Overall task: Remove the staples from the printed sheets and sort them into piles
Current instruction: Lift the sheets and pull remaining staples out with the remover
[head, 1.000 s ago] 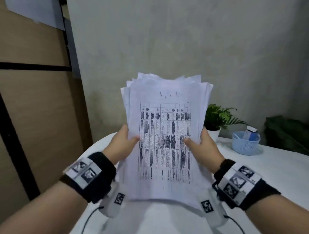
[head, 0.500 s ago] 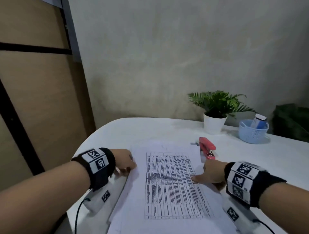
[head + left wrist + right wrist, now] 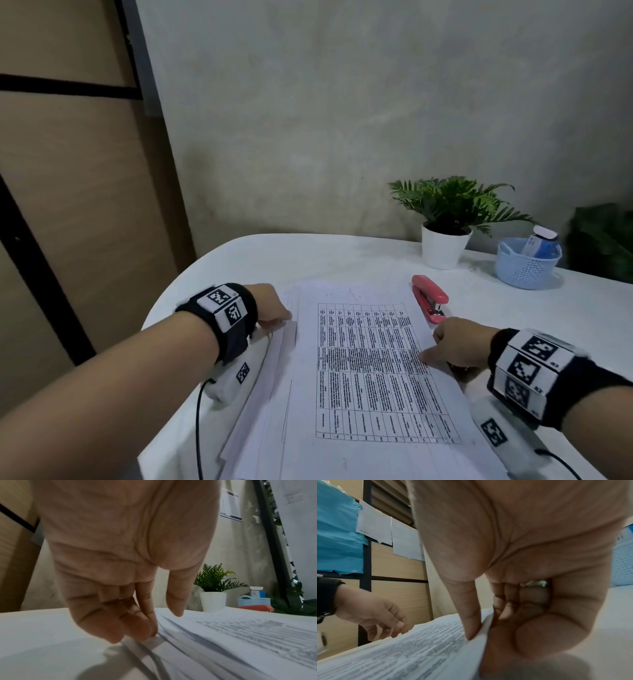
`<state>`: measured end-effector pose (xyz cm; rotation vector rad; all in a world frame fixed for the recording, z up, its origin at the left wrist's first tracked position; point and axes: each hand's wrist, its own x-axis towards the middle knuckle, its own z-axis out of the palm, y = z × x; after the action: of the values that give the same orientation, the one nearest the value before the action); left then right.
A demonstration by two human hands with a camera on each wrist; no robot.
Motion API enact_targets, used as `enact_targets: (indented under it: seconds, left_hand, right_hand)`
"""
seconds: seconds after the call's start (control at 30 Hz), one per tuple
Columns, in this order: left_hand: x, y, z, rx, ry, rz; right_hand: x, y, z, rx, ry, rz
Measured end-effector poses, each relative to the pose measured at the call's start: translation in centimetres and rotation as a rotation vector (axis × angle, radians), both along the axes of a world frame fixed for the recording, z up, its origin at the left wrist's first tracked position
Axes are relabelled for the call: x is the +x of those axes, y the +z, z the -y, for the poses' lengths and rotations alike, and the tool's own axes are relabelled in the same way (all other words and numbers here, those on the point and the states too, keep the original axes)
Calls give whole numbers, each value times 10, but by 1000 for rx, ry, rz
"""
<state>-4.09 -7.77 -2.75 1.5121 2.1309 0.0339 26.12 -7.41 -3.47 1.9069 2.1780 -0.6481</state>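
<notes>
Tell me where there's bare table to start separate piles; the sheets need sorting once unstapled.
Bare table lies beyond the paper stack, left of the plant pot. More shows right of the red stapler, before the blue basket. It is crowded where both hands flank the stack.

Head view high above the table (image 3: 308, 260); wrist views low, close, perhaps both facing the sheets (image 3: 240, 631).
</notes>
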Motion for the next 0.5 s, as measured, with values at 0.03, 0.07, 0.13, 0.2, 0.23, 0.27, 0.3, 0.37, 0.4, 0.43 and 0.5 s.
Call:
enact_targets:
  seconds: [0.03, 0.07, 0.13, 0.2, 0.23, 0.27, 0.3, 0.37, 0.4, 0.43, 0.5]
  left_hand:
    - [1, -1, -2, -5, 17, 37]
    - [2, -2, -5, -17, 30, 79]
    - [5, -1, -8, -50, 32, 161]
    - [8, -1, -9, -84, 32, 262]
    - [9, -2, -11, -88, 36, 294]
    - [11, -2, -10, -81, 45, 326]
    - [13, -3, -9, -70, 59, 337]
    - [17, -6, -9, -51, 74, 341]
    - [17, -8, -9, -56, 62, 323]
    - [18, -9, -9, -70, 48, 302]
    - [22, -7, -6, -79, 35, 280]
  right_hand:
    - [0, -1, 0, -3, 3, 6]
    - [-1, -1, 0, -2, 7, 17]
    - [-3, 0, 0, 4, 11, 27]
    - [-4, 0, 1, 3, 23, 46]
    - [-5, 0, 1, 5, 26, 54]
    - [-7, 0, 2, 4, 30, 63]
    - [-8, 0, 3, 4, 38, 71]
    - [-10, 2, 5, 11, 53, 80]
    - [-11, 2, 6, 10, 60, 82]
    - [-12, 3, 7, 4, 66, 85]
    - [-13, 4, 8, -12, 66, 76]
